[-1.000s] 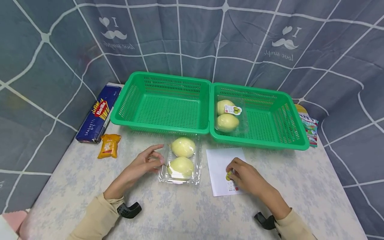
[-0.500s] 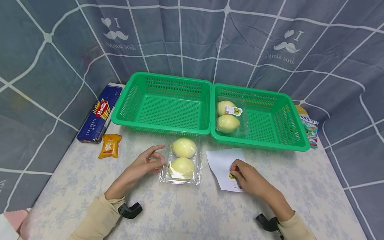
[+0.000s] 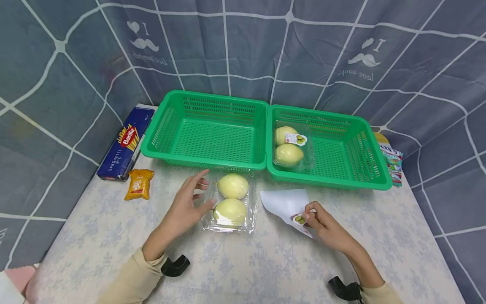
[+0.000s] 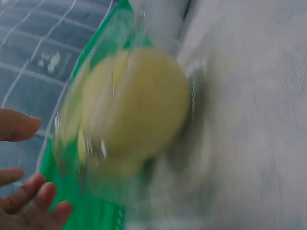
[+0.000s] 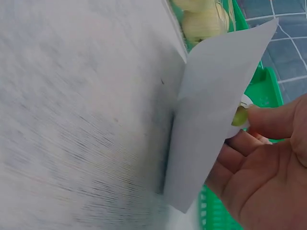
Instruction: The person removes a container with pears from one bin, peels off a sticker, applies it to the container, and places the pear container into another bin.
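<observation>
A white sheet [image 3: 282,200] lies on the table with its near right corner lifted and curled. My right hand [image 3: 329,229] pinches a label [image 3: 299,218] with a green fruit print at that corner; in the right wrist view the label [image 5: 239,116] sticks out beyond the bent sheet's edge. How far it is still attached cannot be seen. Left of the sheet stands a clear plastic clamshell box [image 3: 250,211] holding two pale yellow pears [image 3: 233,186]. My left hand [image 3: 182,211] is beside the box's left side, fingers spread, gripping nothing. The left wrist view is blurred.
Two green baskets [image 3: 205,162] stand side by side behind the box. In the right one is another clear box of pears [image 3: 289,155] bearing a label [image 3: 296,139]. A spaghetti box [image 3: 123,145] and an orange packet [image 3: 139,184] lie left; colourful packets [image 3: 392,164] lie right.
My right hand has drawn the label up and rightward, lifting the sheet's near corner into a curl. My left hand has opened wider and shifted slightly along the clear box.
</observation>
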Action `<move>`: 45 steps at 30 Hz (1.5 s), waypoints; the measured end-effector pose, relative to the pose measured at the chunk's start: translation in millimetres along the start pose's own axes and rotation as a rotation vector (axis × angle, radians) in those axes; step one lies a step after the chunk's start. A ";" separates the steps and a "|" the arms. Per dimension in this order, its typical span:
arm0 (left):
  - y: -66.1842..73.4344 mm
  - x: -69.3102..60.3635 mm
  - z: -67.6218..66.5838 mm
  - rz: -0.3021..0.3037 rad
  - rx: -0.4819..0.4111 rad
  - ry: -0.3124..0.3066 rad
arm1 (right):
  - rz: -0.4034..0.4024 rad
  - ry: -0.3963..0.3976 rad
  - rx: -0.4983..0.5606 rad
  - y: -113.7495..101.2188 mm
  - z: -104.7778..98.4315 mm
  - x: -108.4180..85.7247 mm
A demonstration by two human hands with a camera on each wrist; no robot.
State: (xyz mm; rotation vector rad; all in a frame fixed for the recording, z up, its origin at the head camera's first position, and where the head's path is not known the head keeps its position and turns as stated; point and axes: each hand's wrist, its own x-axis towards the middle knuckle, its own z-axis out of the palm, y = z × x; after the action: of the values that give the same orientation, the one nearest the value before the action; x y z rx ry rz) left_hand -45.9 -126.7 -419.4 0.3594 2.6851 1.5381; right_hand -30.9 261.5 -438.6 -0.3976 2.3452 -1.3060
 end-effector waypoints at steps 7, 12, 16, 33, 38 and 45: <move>49.0 -5.0 57.3 0.430 0.352 -0.210 | -0.034 0.035 0.031 -3.3 13.7 0.9; 58.3 -4.5 97.7 0.570 0.753 -0.512 | -0.061 0.037 -0.048 -8.4 25.1 2.9; 58.4 -8.4 115.0 0.656 0.937 -0.581 | -0.060 0.034 -0.047 -12.2 29.4 2.6; 61.0 -19.0 112.0 0.626 1.079 -0.705 | 0.043 0.172 0.273 -6.5 13.0 -10.7; 64.8 -20.3 112.2 0.630 1.153 -0.706 | 0.159 0.321 0.419 -9.3 8.4 -14.1; 66.1 -9.4 108.2 0.585 0.818 -0.600 | 0.126 0.395 0.612 -19.7 11.0 -11.1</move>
State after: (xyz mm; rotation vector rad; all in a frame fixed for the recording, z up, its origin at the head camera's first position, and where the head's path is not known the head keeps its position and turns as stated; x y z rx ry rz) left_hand -9.7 -4.9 -419.3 1.4380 2.6206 0.1490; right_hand -15.0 248.2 -424.4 0.2133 2.0515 -2.0776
